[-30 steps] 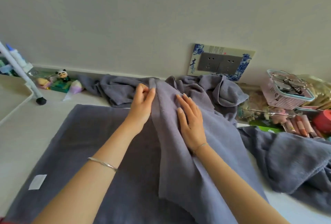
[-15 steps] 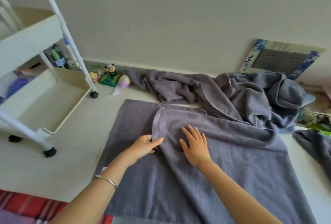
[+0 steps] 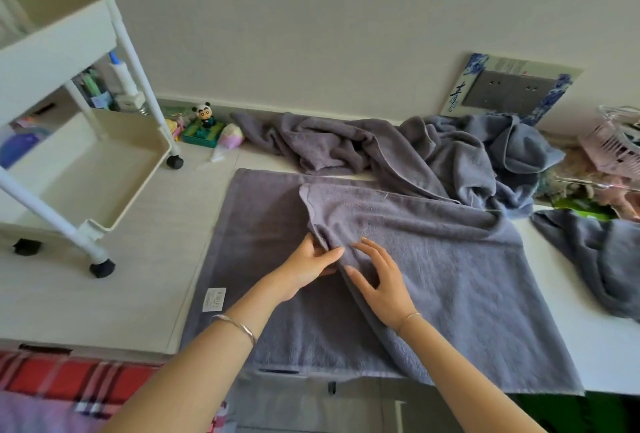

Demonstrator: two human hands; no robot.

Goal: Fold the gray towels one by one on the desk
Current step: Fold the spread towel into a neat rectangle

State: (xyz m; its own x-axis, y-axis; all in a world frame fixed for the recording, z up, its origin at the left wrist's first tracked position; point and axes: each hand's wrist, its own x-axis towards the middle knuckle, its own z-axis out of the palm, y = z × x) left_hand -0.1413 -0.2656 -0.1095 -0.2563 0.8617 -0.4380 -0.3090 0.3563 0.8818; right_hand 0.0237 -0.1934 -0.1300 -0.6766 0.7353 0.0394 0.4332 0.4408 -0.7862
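Gray towel (image 3: 457, 270) lies lengthwise left-to-right; left hand (image 3: 306, 264) pinches its flap edge, right hand (image 3: 382, 285) rests flat.

Person, two arms in view, both forearms bare down to the left hand (image 3: 308, 264) and right hand (image 3: 381, 289); left wrist: one plain silver-coloured bangle (image 3: 236, 326) (narrow, smooth, rigid-looking); right wrist: one much finer bracelet (image 3: 408, 317), thread-thin, pale gold in tone.
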